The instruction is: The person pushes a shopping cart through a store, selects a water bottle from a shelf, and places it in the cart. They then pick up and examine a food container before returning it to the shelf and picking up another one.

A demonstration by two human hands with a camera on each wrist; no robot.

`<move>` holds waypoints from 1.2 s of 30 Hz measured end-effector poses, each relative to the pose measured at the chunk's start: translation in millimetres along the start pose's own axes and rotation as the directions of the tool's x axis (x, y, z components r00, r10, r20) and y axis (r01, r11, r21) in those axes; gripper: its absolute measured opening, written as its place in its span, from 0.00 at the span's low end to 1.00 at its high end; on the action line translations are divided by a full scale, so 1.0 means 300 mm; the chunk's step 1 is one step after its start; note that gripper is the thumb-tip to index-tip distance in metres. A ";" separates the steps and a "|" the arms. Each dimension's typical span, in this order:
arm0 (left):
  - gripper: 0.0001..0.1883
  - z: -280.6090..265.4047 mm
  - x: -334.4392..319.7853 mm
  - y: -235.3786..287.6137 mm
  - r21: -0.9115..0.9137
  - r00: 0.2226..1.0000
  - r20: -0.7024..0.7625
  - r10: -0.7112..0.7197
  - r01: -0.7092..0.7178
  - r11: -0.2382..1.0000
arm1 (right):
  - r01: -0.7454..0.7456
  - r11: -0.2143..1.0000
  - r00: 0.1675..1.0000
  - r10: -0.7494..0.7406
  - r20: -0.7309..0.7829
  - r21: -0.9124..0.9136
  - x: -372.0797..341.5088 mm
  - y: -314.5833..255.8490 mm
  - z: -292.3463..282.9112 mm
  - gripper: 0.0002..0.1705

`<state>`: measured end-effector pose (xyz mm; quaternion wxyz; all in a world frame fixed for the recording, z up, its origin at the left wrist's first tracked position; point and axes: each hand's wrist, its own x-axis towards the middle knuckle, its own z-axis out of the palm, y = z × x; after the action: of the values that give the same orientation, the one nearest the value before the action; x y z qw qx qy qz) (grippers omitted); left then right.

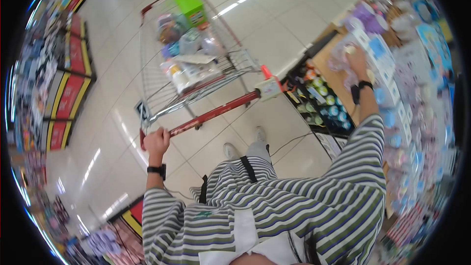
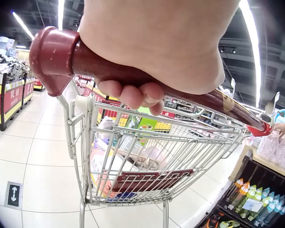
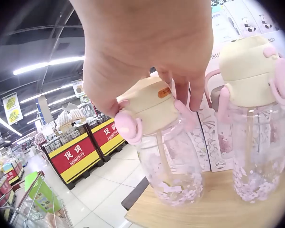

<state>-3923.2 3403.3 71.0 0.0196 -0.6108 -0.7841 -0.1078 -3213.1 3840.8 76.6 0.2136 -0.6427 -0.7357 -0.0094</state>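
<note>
On the left, my left hand [image 1: 157, 142] grips the dark red handle [image 1: 216, 113] of a shopping cart, near its left end. The left wrist view shows the fingers [image 2: 130, 96] curled under the bar. My right hand [image 3: 147, 47] reaches down over a clear water bottle [image 3: 170, 164] with a cream lid [image 3: 149, 105] and pink side loops. Thumb and fingers hold the lid from both sides. The bottle's base is close over the wooden display top [image 3: 213, 209]. A matching bottle [image 3: 256, 147] stands upright just beside it.
Inside the wire cart are a green box [image 1: 189, 2] and several bagged goods [image 1: 191, 41]. White boxes [image 1: 382, 51] line the display behind the bottles. Below the wooden top, a black rack [image 1: 319, 98] holds colorful bottles. Red and yellow display bins [image 1: 76, 64] stand across the aisle.
</note>
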 end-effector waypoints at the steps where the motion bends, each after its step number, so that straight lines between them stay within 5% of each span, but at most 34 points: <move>1: 0.17 -0.015 0.004 0.017 0.030 0.999 0.012 -0.032 0.031 0.999 | 0.039 0.999 0.999 -0.039 0.000 0.017 0.000 -0.022 -0.022 0.34; 5: 0.17 -0.008 0.004 0.010 -0.004 0.999 -0.008 -0.040 0.040 0.999 | 0.040 0.998 0.997 -0.043 0.062 0.052 0.012 -0.018 -0.031 0.35; 9: 0.18 -0.005 0.000 0.015 -0.028 0.999 -0.011 -0.039 0.038 0.999 | 0.023 0.997 0.997 -0.028 -0.066 -0.070 -0.012 -0.062 -0.071 0.33; 11: 0.18 -0.017 0.010 0.017 -0.038 0.999 -0.009 -0.047 0.046 0.998 | 0.004 1.000 0.988 -0.006 -0.152 -0.011 -0.071 -0.270 -0.176 0.29; 13: 0.19 -0.016 0.005 0.018 -0.021 0.999 -0.011 -0.032 0.032 0.999 | 0.138 0.979 0.976 -0.107 -0.191 0.153 -0.145 -0.394 -0.182 0.26; 15: 0.19 -0.008 -0.010 0.010 -0.022 0.999 -0.020 -0.041 0.040 0.999 | 0.030 0.929 1.000 -0.027 -0.012 0.368 -0.273 -0.654 -0.223 0.22; 16: 0.20 -0.002 -0.006 0.016 -0.025 0.999 -0.021 -0.045 0.045 0.999 | 0.371 0.925 0.927 -0.374 -0.019 -0.086 -0.286 -0.743 -0.188 0.21; 17: 0.21 0.003 -0.005 0.026 0.001 0.999 -0.018 -0.040 0.040 0.999 | 0.516 0.815 0.857 -0.485 -0.177 0.264 -0.360 -0.822 -0.156 0.19; 18: 0.21 -0.001 -0.013 0.034 0.021 0.999 -0.021 -0.025 0.025 0.999 | 0.391 0.848 0.902 -0.430 0.034 0.358 -0.409 -0.906 -0.116 0.20; 19: 0.21 -0.016 -0.020 0.048 -0.011 0.999 0.005 -0.053 0.053 0.999 | 0.469 0.772 0.878 -0.461 -0.130 0.430 -0.497 -0.956 -0.008 0.22; 20: 0.21 0.002 -0.027 0.040 0.024 0.999 0.007 -0.050 0.049 0.998 | 0.595 0.635 0.786 -0.586 -0.195 0.492 -0.542 -1.119 -0.132 0.25; 21: 0.20 0.006 -0.028 0.046 0.013 0.999 -0.017 -0.042 0.043 0.999 | 0.673 0.634 0.716 -0.687 -0.122 0.382 -0.589 -1.187 -0.094 0.27; 24: 0.21 -0.023 -0.027 0.069 -0.009 0.997 0.064 -0.049 0.050 0.999 | 0.705 0.550 0.638 -0.767 -0.061 0.448 -0.713 -1.341 -0.049 0.26; 25: 0.21 -0.031 -0.028 0.085 0.028 0.997 0.065 -0.046 0.044 0.999 | 0.694 0.576 0.665 -0.742 -0.079 0.431 -0.733 -1.354 -0.025 0.26; 27: 0.21 -0.025 -0.045 0.105 -0.013 0.998 0.055 -0.026 0.027 1.000 | 0.623 0.700 0.668 -0.709 0.229 0.349 -0.759 -1.346 0.060 0.25; 28: 0.21 -0.019 -0.049 0.098 -0.028 0.998 0.054 -0.021 0.022 0.999 | 0.613 0.717 0.690 -0.690 0.217 0.332 -0.753 -1.367 0.108 0.25; 30: 0.21 -0.010 -0.053 0.106 -0.001 0.999 0.050 -0.016 0.016 1.000 | 0.498 0.848 0.717 -0.522 0.462 0.185 -0.714 -1.385 0.182 0.17; 33: 0.21 -0.006 -0.048 0.108 -0.010 1.000 0.005 0.017 -0.017 1.000 | 0.619 0.778 0.640 -0.579 0.505 0.107 -0.682 -1.407 0.153 0.12; 36: 0.21 -0.001 -0.046 0.103 -0.008 1.000 -0.021 0.001 -0.002 1.000 | 0.592 0.794 0.691 -0.587 0.423 0.136 -0.697 -1.399 0.139 0.10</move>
<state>-3890.0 3397.1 73.4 0.0255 -0.6104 -0.7830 -0.1172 -3607.1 3583.0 80.0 0.0222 -0.3584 -0.9310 0.0651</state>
